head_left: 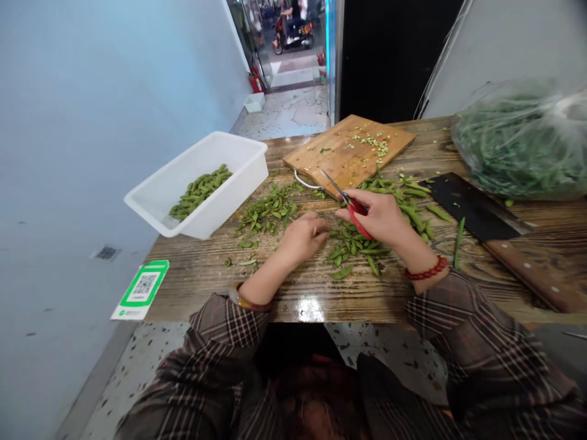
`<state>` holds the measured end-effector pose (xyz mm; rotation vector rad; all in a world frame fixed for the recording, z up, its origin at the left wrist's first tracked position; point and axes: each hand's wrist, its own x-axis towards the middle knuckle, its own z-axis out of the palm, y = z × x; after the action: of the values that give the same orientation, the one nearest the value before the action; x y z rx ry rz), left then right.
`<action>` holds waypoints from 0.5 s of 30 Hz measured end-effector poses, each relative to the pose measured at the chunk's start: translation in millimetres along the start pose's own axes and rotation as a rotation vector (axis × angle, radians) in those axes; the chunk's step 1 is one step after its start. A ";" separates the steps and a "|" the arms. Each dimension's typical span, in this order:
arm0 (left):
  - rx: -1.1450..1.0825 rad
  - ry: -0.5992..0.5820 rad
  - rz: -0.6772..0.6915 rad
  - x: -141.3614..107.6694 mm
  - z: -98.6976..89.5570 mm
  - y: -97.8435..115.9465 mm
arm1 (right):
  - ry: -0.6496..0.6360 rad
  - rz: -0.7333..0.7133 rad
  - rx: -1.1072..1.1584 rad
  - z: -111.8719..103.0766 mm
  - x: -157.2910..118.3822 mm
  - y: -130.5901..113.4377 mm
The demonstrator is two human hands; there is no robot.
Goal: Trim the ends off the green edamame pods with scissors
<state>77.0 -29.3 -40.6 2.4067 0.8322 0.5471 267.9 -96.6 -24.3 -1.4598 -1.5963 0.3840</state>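
My right hand [385, 217] is closed round a pair of scissors with red handles [360, 219], its blades pointing up and left towards the cutting board. Beneath and beside that hand lies a pile of green edamame pods [355, 241]. My left hand [305, 237] is low over the table at the pile's left edge, its fingers curled together; whatever they hold is hidden. Left of it, smaller pods and trimmings [270, 208] lie scattered on the wood. A white plastic tub [229, 211] at the left holds more edamame pods [202, 190].
A wooden cutting board [330, 146] with chopped green bits lies at the back. On the right are a cleaver [477, 208] and a clear bag of greens [518, 146]. A green QR-code card [142, 287] is at the wooden table's [293, 299] left edge.
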 end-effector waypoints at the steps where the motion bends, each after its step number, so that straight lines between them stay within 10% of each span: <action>1: -0.040 0.026 -0.021 0.6 -1.1 -0.2 | 0.000 -0.003 -0.003 0.0 0.1 0.2; 10: -0.950 0.248 -0.358 0.2 -16.0 3.2 | -0.036 -0.032 -0.089 -0.8 -2.6 -3.8; 15: -1.104 0.292 -0.440 -2.2 -21.6 7.0 | -0.138 -0.051 -0.126 1.8 -5.3 -2.2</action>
<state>67.2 -27.9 -20.0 1.1243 0.8262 0.8826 264.6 -101.3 -25.9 -1.5114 -1.7923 0.3673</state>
